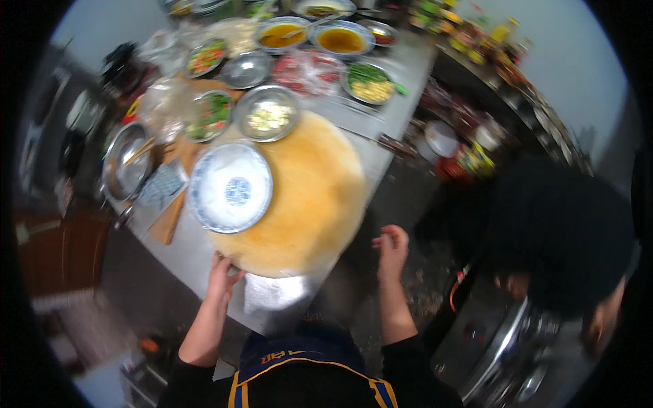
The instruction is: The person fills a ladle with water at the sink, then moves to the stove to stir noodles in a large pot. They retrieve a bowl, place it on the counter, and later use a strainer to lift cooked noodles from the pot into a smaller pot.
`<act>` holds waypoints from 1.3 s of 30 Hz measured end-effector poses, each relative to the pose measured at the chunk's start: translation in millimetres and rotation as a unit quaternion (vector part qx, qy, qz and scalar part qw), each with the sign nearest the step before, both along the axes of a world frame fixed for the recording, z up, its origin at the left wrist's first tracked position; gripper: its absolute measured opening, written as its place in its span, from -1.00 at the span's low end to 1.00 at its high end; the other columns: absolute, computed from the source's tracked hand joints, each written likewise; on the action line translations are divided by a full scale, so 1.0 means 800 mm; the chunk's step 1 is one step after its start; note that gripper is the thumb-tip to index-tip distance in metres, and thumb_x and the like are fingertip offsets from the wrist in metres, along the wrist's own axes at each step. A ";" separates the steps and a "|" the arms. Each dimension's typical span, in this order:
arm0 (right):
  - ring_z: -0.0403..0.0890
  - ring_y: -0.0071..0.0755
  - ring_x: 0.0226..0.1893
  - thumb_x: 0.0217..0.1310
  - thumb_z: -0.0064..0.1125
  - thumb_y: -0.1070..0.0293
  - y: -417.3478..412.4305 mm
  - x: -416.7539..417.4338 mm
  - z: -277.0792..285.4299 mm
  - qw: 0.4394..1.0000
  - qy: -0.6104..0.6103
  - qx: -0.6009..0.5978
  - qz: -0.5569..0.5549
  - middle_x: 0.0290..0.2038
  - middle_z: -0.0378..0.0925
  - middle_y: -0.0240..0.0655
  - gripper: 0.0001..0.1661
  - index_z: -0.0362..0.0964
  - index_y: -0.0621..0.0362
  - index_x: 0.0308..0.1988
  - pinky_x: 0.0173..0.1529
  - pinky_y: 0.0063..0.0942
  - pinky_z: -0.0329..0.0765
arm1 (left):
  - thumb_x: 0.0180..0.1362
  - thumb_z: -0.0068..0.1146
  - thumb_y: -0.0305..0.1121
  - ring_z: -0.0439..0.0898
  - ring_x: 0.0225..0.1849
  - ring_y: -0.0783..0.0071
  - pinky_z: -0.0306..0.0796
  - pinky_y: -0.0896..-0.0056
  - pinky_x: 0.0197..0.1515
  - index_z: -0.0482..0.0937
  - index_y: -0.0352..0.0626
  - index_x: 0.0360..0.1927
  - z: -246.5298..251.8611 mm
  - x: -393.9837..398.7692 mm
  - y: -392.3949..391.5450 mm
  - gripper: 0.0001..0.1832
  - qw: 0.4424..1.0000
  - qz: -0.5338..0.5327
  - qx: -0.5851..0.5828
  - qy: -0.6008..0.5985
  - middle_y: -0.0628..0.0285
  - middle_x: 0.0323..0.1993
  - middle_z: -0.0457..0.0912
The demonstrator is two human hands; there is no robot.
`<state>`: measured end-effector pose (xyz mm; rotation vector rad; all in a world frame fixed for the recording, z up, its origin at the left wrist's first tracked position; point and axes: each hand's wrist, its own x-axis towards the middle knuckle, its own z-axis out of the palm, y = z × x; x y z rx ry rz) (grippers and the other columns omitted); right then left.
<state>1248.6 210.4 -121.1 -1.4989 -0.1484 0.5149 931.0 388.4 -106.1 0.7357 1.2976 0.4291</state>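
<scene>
A round yellowish chopping board (311, 204) lies on the metal worktop in front of me. At its near left edge is my left hand (220, 278), thumb and fingers apart, apparently touching the rim with nothing held. My right hand (393, 250) hangs past the worktop's right side, fingers loosely bent and empty. On the board's left part rests a white and blue patterned bowl (232, 188). A metal bowl of pale chopped pieces (268, 118) overlaps the board's far edge. The picture is somewhat blurred.
Beside me at right is a person in a dark cap (561, 234). A cleaver's handle (397, 145) juts over the worktop's right edge. A metal basin with chopsticks (127, 163) and a folded cloth (162, 183) lie left. Two bowls of brown liquid (343, 40) stand at the back.
</scene>
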 end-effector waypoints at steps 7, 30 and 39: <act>0.47 -0.60 -0.46 0.14 -0.06 0.53 -0.178 -0.202 -0.001 0.993 0.006 -0.111 -0.025 -0.26 0.45 -0.36 -0.75 0.29 0.15 -0.12 -0.39 -0.68 0.40 | 0.09 -0.01 -0.23 0.12 0.23 0.27 0.07 0.14 0.19 -0.01 -0.13 0.26 0.021 -0.022 -0.031 -0.31 0.965 -0.051 0.258 0.012 0.18 0.21 0.12; 0.48 -0.56 -0.48 0.16 -0.01 0.45 -0.549 -0.612 0.029 0.901 0.019 -0.024 -0.432 -0.27 0.45 -0.36 -0.70 0.26 0.13 -0.06 -0.38 -0.64 0.43 | -0.23 0.21 0.11 0.17 0.22 0.24 0.14 0.23 0.16 -0.10 -0.15 0.29 0.507 -0.108 -0.612 0.08 0.371 -0.663 -0.111 -0.641 0.08 0.27 0.03; 0.48 -0.56 -0.46 0.17 0.00 0.40 -0.713 -0.827 0.047 0.773 0.091 0.008 -0.627 -0.27 0.47 -0.34 -0.72 0.27 0.15 -0.08 -0.37 -0.61 0.42 | -0.22 0.22 -0.03 0.13 0.24 0.24 0.12 0.21 0.17 -0.13 -0.17 0.29 0.498 -0.228 -0.826 0.05 0.141 -0.753 -0.254 -0.590 0.09 0.28 -0.02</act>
